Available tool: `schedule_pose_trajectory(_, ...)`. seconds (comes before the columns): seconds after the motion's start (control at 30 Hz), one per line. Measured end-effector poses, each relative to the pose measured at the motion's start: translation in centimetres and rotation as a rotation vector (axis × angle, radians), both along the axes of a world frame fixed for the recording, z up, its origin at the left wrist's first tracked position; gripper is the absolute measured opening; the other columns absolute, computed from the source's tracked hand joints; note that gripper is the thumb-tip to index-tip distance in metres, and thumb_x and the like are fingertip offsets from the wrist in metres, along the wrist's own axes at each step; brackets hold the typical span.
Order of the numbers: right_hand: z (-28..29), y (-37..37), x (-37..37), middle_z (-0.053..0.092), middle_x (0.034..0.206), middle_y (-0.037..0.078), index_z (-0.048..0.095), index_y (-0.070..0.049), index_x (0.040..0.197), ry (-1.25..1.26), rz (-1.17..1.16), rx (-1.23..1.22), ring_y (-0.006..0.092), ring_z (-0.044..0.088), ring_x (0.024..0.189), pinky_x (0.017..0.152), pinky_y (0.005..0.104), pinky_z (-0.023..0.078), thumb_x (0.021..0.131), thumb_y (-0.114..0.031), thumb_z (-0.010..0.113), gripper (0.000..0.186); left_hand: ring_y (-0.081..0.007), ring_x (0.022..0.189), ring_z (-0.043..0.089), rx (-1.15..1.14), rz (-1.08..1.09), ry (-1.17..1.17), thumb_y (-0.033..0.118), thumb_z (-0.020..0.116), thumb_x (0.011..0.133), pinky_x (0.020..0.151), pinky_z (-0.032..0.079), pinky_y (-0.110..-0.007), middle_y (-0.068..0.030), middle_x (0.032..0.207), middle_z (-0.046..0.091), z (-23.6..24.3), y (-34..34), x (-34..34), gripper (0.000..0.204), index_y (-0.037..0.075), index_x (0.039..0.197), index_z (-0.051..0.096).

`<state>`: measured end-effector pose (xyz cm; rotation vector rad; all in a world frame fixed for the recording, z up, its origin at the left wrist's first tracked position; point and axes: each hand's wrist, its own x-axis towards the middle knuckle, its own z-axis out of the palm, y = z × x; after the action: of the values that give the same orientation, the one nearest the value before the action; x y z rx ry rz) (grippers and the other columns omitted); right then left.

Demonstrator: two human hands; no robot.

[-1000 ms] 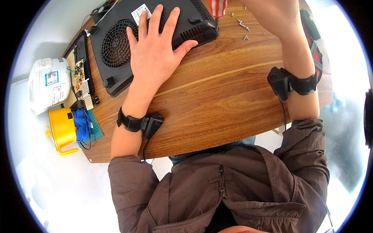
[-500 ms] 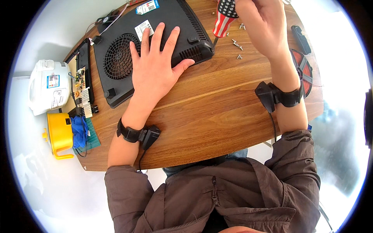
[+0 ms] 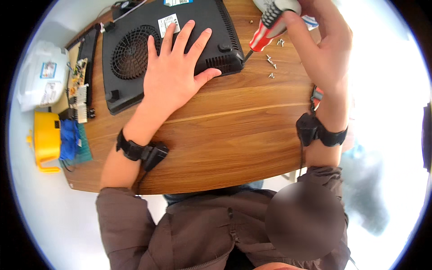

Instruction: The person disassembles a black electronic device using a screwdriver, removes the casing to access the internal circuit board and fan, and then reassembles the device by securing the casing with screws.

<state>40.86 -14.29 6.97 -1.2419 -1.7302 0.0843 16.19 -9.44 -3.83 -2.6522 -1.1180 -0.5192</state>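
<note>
Bright daylight floods from the right, overexposing that side to white glare; fisheye bending curves the wooden table (image 3: 234, 130) edges, with a black vignette rim

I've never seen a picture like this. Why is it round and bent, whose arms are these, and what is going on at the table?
The picture comes from a wide fisheye camera worn on a person's head, looking down, so straight edges curve. The arms are that person's own, each with a black band at the wrist.

The left hand lies flat on a black appliance turned underside up on the wooden table, its round fan grille showing. The right hand grips a screwdriver with a red and white handle, tip near the appliance's corner. Small loose screws lie beside it.

At the left edge sit a circuit board, a yellow container and a white appliance.
</note>
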Motion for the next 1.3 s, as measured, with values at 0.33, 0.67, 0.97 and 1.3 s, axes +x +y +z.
schedule_pose_trajectory(0.33,0.7,-0.1,0.5,0.068,0.096,0.003,0.078,-0.004,0.104,-0.251,0.05,0.032,0.0081,0.061,0.084,0.065,0.0206,0.044,0.088,-0.004,0.076,0.016,-0.0367,0.144,0.04,0.002,0.029,-0.036,0.061,0.067,0.089,0.115,0.035,-0.066,-0.0077,0.16,0.04,-0.9,0.0,-0.1,0.079,0.024,0.156,0.044)
schedule_pose_trajectory(0.67,0.3,-0.7,-1.4,0.067,0.096,0.006,0.076,-0.002,0.106,-0.188,0.15,-0.003,0.0128,0.065,0.086,0.077,0.0249,0.051,0.082,0.004,0.073,0.025,-0.041,0.141,0.042,0.011,-0.009,-0.058,0.058,0.065,0.093,0.114,0.035,-0.065,-0.0141,0.156,0.043,0.0,-0.3,-0.3,0.074,0.019,0.153,0.047)
schedule_pose_trajectory(0.97,-0.5,-0.3,-1.1,0.071,0.117,0.013,0.073,-0.002,0.121,-0.135,0.167,-0.06,0.02,0.068,0.104,0.095,0.0316,0.052,0.085,0.012,0.047,0.046,-0.039,0.142,0.044,0.078,0.034,-0.101,0.063,0.065,0.091,0.113,0.035,-0.067,-0.0132,0.155,0.047,-1.8,-0.2,-0.3,0.074,0.02,0.149,0.054)
schedule_pose_trajectory(1.3,-1.5,0.1,-1.9,0.073,0.118,0.013,0.068,-0.001,0.125,-0.007,0.103,-0.033,0.0218,0.068,0.111,0.092,0.0335,0.055,0.105,-0.012,0.047,0.031,-0.0483,0.14,0.043,-0.052,-0.044,-0.008,0.065,0.051,0.099,0.111,0.033,-0.07,-0.0244,0.154,0.043,0.7,0.1,-0.7,0.078,0.01,0.154,0.047)
